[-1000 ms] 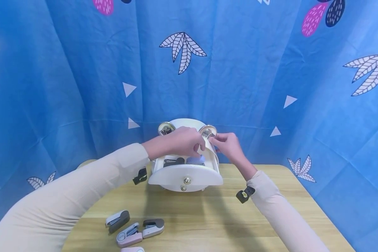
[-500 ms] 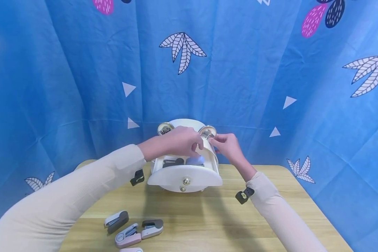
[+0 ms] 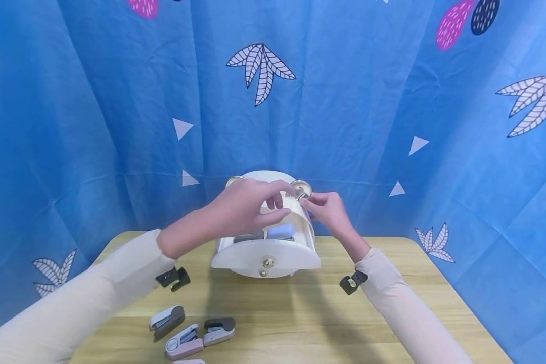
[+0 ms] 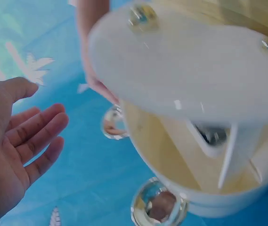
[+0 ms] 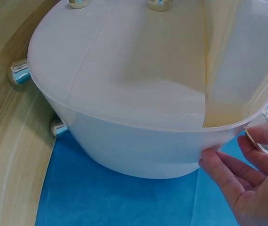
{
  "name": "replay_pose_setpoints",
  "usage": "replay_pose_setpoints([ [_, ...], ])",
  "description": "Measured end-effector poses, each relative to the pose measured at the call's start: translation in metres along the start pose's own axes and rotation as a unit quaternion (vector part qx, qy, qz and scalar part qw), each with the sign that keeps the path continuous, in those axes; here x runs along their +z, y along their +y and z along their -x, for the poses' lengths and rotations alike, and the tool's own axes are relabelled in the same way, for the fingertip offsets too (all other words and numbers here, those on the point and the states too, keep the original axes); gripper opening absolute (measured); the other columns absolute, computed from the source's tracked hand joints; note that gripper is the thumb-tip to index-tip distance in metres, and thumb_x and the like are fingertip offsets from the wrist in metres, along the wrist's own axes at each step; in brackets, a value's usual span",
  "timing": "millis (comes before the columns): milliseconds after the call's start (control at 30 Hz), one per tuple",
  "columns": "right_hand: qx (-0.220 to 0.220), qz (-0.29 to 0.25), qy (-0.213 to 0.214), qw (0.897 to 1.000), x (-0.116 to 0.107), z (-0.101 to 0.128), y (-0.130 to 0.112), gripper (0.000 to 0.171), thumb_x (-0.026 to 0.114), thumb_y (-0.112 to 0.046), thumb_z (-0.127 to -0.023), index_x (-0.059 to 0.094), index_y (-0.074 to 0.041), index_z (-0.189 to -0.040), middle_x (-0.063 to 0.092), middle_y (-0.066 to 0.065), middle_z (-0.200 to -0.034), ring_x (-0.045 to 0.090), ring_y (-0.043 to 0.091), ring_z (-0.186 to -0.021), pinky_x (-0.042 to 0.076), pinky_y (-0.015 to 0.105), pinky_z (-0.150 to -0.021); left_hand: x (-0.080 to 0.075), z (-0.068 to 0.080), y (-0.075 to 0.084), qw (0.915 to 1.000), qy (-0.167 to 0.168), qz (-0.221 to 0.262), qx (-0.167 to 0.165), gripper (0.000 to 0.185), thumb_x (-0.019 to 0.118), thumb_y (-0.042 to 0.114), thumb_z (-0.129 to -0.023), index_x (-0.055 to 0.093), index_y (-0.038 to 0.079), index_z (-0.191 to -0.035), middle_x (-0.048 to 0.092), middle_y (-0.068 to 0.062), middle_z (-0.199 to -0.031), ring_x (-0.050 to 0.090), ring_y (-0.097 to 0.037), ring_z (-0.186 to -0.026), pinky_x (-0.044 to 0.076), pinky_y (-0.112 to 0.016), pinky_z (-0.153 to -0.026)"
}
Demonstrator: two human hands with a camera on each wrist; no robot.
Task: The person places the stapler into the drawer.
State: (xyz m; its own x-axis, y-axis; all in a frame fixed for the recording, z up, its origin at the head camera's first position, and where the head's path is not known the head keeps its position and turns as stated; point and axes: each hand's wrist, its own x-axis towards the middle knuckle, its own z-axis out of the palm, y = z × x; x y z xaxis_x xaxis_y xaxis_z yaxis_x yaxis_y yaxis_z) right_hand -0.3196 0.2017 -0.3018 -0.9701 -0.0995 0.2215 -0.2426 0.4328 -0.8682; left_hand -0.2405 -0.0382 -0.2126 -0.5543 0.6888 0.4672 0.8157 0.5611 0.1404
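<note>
**Bright, even light; wrist views soft**

Flat, bright light fills the head view, with only faint shadows on the table (image 3: 300,313) beneath the box (image 3: 266,253). Edges bow outward with wide-angle distortion. The left-wrist view is blurred; the knobs (image 4: 159,207) carry glare. The right-wrist view is sharper, though the table streaks.

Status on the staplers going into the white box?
Done: two small staplers lie inside the round white storage box. In hand: right hand pinches its gold knob; left hand hovers open above it. Left: three staplers on the wooden table.
</note>
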Motion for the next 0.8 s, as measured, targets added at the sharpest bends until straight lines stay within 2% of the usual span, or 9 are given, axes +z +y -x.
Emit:
replay_pose_setpoints([
  [33,-0.002,0.002,0.000,1.000,0.000,0.000,0.000,0.027,0.070,-0.025,-0.097,0.078,-0.003,-0.109,0.077,0.017,-0.107,0.072,0.022,-0.099,0.064,0.039,-0.077,-0.001,0.005,0.004,0.9998,0.014,0.012,0.000,0.038,0.073,0.025,-0.095,0.065,0.015,-0.130,0.075,0.004,-0.090,0.061,-0.005,-0.065,0.048,-0.020,-0.055],
  [100,-0.005,0.003,0.000,1.000,0.000,0.001,-0.001,0.026,0.069,-0.025,-0.097,0.078,-0.003,-0.109,0.077,0.017,-0.107,0.072,0.023,-0.099,0.064,0.038,-0.076,0.000,0.014,0.011,0.9982,0.044,0.039,0.009,0.037,0.073,0.023,-0.094,0.064,0.013,-0.128,0.075,0.005,-0.088,0.061,-0.003,-0.064,0.051,-0.021,-0.059],
  [233,-0.006,-0.001,0.001,1.000,0.001,0.001,-0.002,0.026,0.069,-0.024,-0.097,0.078,-0.002,-0.108,0.077,0.017,-0.105,0.073,0.021,-0.097,0.064,0.036,-0.075,0.010,0.030,0.020,0.9911,0.085,0.081,0.062,0.028,0.072,0.018,-0.093,0.066,0.009,-0.119,0.075,0.007,-0.085,0.067,-0.001,-0.073,0.057,-0.022,-0.071],
  [300,-0.002,-0.004,0.005,1.000,0.002,0.001,-0.003,0.026,0.070,-0.025,-0.097,0.079,-0.003,-0.106,0.077,0.016,-0.103,0.073,0.020,-0.096,0.064,0.036,-0.075,0.019,0.038,0.023,0.9877,0.086,0.097,0.087,0.023,0.073,0.018,-0.092,0.067,0.009,-0.113,0.076,0.006,-0.083,0.070,-0.001,-0.077,0.057,-0.020,-0.073],
  [433,0.002,-0.007,0.009,1.000,0.004,0.001,-0.003,0.025,0.070,-0.025,-0.096,0.079,-0.002,-0.102,0.078,0.015,-0.099,0.072,0.018,-0.093,0.064,0.036,-0.074,0.042,0.056,0.026,0.9842,0.041,0.139,0.102,0.015,0.071,0.020,-0.094,0.067,0.013,-0.106,0.077,0.007,-0.085,0.070,0.002,-0.080,0.055,-0.014,-0.072],
  [533,0.002,-0.007,0.008,1.000,0.005,0.001,-0.003,0.025,0.070,-0.024,-0.096,0.079,-0.002,-0.101,0.077,0.015,-0.099,0.071,0.018,-0.093,0.064,0.038,-0.075,0.060,0.071,0.027,0.9786,-0.012,0.188,0.082,0.012,0.069,0.022,-0.097,0.068,0.014,-0.106,0.077,0.009,-0.089,0.069,0.006,-0.085,0.055,-0.013,-0.077],
  [600,0.001,-0.004,0.006,1.000,0.004,0.002,-0.003,0.025,0.069,-0.024,-0.096,0.079,-0.002,-0.102,0.077,0.015,-0.100,0.071,0.019,-0.093,0.064,0.039,-0.076,0.070,0.080,0.028,0.9710,-0.048,0.229,0.052,0.011,0.068,0.025,-0.098,0.068,0.016,-0.106,0.076,0.010,-0.092,0.069,0.007,-0.089,0.055,-0.015,-0.080],
  [700,-0.001,-0.001,0.005,1.000,0.003,0.002,-0.004,0.025,0.069,-0.025,-0.097,0.079,-0.002,-0.104,0.077,0.015,-0.101,0.071,0.020,-0.096,0.064,0.039,-0.077,0.083,0.092,0.027,0.9487,-0.096,0.301,-0.018,0.015,0.067,0.031,-0.099,0.069,0.019,-0.108,0.076,0.011,-0.098,0.069,0.005,-0.094,0.057,-0.019,-0.082],
  [800,0.000,0.001,0.004,1.000,0.002,0.002,-0.004,0.026,0.069,-0.025,-0.097,0.079,-0.003,-0.105,0.077,0.015,-0.102,0.071,0.022,-0.098,0.064,0.039,-0.077,0.092,0.098,0.025,0.9251,-0.114,0.353,-0.082,0.019,0.067,0.035,-0.099,0.070,0.021,-0.111,0.075,0.011,-0.103,0.069,0.002,-0.099,0.058,-0.024,-0.086],
])
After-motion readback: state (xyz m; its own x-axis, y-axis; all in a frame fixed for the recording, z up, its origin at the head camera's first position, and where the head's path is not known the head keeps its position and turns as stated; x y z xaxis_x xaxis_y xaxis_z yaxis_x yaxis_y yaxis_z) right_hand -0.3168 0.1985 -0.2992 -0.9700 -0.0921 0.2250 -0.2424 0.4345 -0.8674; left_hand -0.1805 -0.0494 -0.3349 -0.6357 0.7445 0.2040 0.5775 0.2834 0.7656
